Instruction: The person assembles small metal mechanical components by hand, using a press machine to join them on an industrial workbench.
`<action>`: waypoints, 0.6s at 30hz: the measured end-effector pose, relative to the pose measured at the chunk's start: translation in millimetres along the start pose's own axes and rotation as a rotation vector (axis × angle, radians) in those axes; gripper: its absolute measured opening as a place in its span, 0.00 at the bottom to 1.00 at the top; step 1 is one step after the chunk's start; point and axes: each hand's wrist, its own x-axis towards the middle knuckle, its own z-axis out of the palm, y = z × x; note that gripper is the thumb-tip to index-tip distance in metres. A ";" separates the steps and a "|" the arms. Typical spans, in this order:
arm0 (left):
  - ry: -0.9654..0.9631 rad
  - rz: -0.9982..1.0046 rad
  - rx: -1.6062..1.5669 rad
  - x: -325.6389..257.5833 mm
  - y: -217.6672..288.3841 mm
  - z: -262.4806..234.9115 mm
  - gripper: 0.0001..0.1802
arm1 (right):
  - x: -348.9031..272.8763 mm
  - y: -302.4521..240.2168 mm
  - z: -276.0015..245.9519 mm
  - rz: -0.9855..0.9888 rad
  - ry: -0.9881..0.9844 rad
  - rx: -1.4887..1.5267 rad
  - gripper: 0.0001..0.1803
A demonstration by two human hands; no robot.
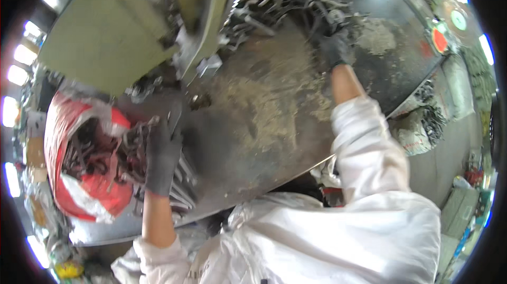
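Note:
My left hand [162, 154], in a dark grey glove, is at the right side of an open red and white sack [55, 146]. Its fingers look closed around a bunch of grey metal parts [138, 146], which stick out beside the palm. Long metal rods [184, 183] lie just right of the wrist. More dark parts [92, 152] show inside the sack. My right hand [336, 49], gloved alike, reaches to the near edge of a heap of grey metal pieces [303, 1]. Its fingers blend into the dark pieces, so their grip is hidden.
The dusty dark metal table [274, 109] stretches between my hands. A large olive-green machine part [105, 35] with a curved guard and a toothed edge stands at the far left. Beyond the table's right edge sits a white bag of metal pieces [417, 136]. A red-orange disc [439, 40] stands nearby.

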 end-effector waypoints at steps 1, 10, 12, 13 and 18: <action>0.009 0.084 0.141 6.7 22.1 -13.2 0.18 | 3.6 3.5 -9.5 -0.006 0.004 -0.056 0.42; 0.017 -0.187 -0.191 6.9 -3.3 15.5 0.15 | -121.3 -19.6 -17.8 -0.288 -0.273 0.989 0.21; -0.027 -0.296 -0.273 15.2 -18.4 7.6 0.14 | -181.1 -60.0 -36.5 -0.302 -0.376 1.179 0.19; -0.069 -0.395 -0.562 13.0 -22.5 6.3 0.19 | -202.4 -83.6 -49.4 -0.194 -0.553 1.163 0.20; -0.089 -0.221 -0.725 11.3 22.3 -8.8 0.26 | -239.9 -124.9 -37.7 -0.010 -1.006 1.374 0.18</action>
